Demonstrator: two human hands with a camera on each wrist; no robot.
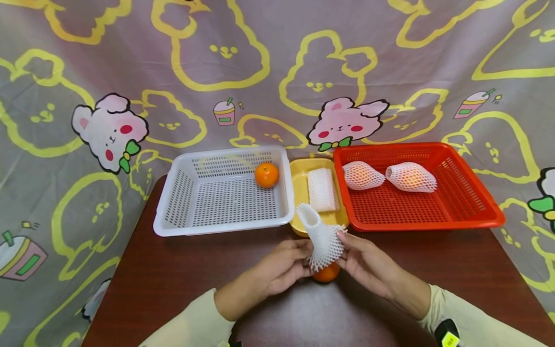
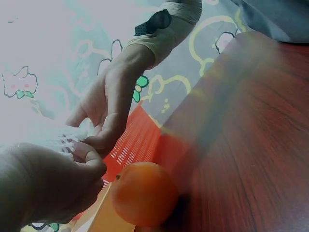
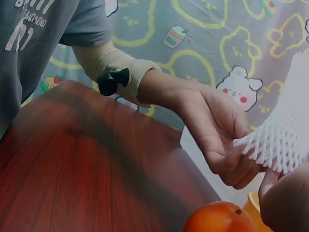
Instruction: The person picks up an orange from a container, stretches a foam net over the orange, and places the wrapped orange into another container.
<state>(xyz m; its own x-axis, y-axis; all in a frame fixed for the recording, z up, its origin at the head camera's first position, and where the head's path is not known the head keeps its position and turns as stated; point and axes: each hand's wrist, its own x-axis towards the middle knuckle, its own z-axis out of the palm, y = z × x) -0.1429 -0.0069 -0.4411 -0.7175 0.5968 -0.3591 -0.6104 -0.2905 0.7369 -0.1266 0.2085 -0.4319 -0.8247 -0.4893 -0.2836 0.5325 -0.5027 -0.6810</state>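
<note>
Both hands pinch the lower edge of a white foam net sleeve [image 1: 324, 243], the left hand [image 1: 286, 267] on one side and the right hand [image 1: 368, 265] on the other. Its wide mouth is spread downward, while the narrow end tilts up and to the left. Below that mouth an orange [image 1: 326, 273] sits on the table, partly covered by the net in the head view. In the left wrist view the whole orange [image 2: 145, 194] shows beside the fingers. The right wrist view shows the net's frayed rim [image 3: 270, 154] between the fingertips, above the orange [image 3: 219, 220].
A white basket [image 1: 225, 226] at the back left holds one orange [image 1: 266, 175]. Beside it, a yellow tray [image 1: 300, 185] holds flattened white net sleeves [image 1: 322, 189]. The red basket [image 1: 416, 225] on the right contains two net-wrapped oranges [image 1: 411, 177]. A patterned cloth [image 1: 269, 58] hangs behind the table.
</note>
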